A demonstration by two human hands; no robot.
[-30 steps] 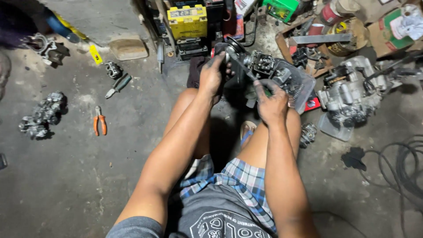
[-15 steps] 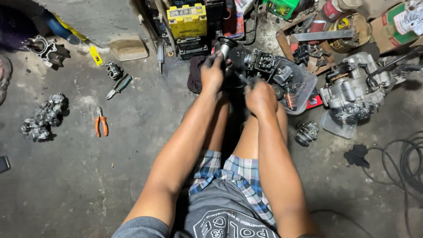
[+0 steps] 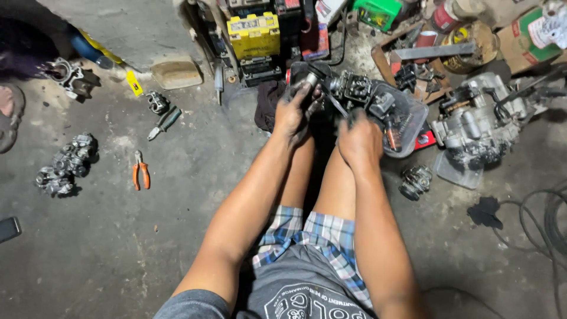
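L hand [image 3: 293,112] & R hand [image 3: 359,139] clamped on carburettor [image 3: 348,88]; yellow box [image 3: 254,34] behind.

Dark, greasy metal engine part [image 3: 353,90], blocky with small silver fittings, held up off the floor at the far middle of the scene, gripped at its left end, resting against a clear plastic tray [image 3: 413,121] on its right

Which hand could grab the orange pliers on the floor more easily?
The left hand, probably. The orange-handled pliers lie on the grey concrete floor on the person's left side, with nothing between. The right hand would have to cross over both legs.
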